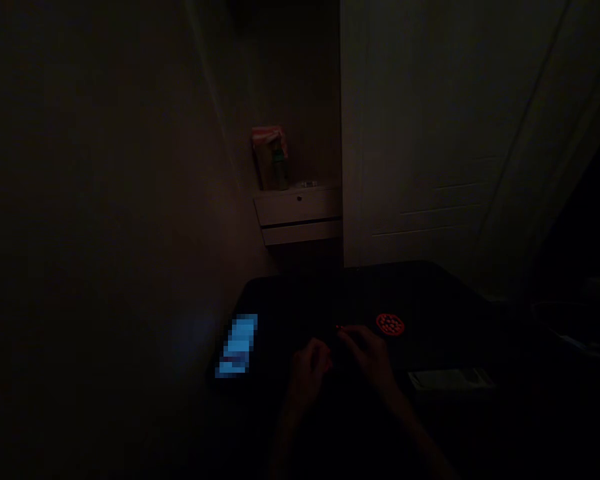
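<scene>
The scene is very dark. My right hand [370, 350] reaches over the dark table, its fingertips pinched on a tiny red piece [339, 327] whose kind is too small to make out. Close by on the left, my left hand [309, 363] is curled closed. Something reddish [329, 365] shows at its fingers, too dim to name. Just beyond my right hand lies a round red-rimmed dish [390, 325] with several small light pieces in it. The two hands are near each other but apart.
A lit, blurred-out screen [237, 345] lies at the table's left edge. To the right is a flat pale rectangular item [450, 379]. Behind the dark table [300, 293] stand a white drawer unit [300, 210] with a bottle [281, 170] and red-white bag [269, 137], and a pale panel [420, 133].
</scene>
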`<state>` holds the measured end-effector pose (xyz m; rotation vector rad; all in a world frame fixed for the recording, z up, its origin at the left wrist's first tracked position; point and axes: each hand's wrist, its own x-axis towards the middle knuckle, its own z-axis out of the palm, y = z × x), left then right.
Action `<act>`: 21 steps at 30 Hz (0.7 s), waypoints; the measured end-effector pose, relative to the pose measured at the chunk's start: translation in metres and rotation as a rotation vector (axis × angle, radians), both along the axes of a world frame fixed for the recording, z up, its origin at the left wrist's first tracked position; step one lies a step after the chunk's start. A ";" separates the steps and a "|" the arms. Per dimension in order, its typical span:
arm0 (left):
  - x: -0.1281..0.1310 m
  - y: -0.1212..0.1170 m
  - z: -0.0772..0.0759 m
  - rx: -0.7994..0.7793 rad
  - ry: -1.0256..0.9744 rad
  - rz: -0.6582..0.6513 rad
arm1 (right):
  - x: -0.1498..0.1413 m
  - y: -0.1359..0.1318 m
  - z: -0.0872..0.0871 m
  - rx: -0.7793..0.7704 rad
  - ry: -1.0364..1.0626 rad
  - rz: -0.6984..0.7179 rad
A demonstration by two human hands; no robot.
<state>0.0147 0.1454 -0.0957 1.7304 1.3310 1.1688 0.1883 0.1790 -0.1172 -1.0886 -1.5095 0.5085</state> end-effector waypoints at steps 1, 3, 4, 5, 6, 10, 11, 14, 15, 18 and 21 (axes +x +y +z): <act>0.000 0.000 0.000 0.002 -0.002 0.002 | 0.000 0.000 0.001 -0.002 0.000 -0.004; 0.000 0.000 0.000 -0.004 0.001 0.002 | -0.001 -0.001 0.003 -0.004 0.002 -0.013; 0.000 0.000 0.000 -0.009 0.007 0.003 | -0.001 -0.002 0.004 -0.006 0.003 -0.016; 0.000 -0.001 0.000 -0.011 0.014 0.004 | -0.002 -0.002 0.004 -0.006 0.004 -0.022; 0.000 -0.001 0.000 -0.010 0.019 0.006 | -0.002 -0.002 0.004 -0.005 0.004 -0.028; 0.000 -0.001 0.002 -0.001 0.019 0.007 | -0.002 -0.001 0.002 0.004 -0.005 -0.030; 0.000 -0.001 0.002 -0.001 0.017 0.005 | -0.001 -0.001 0.002 0.009 -0.008 -0.024; 0.000 -0.001 0.001 -0.002 0.012 -0.003 | 0.000 -0.001 0.002 0.029 -0.015 -0.003; 0.000 -0.001 0.001 -0.001 0.011 -0.004 | 0.000 -0.001 0.003 0.037 -0.015 0.003; 0.000 0.000 0.000 -0.004 0.012 0.002 | 0.000 -0.002 0.005 0.052 -0.015 0.017; 0.000 0.000 0.000 -0.004 0.009 0.002 | 0.000 -0.002 0.005 0.055 -0.014 0.017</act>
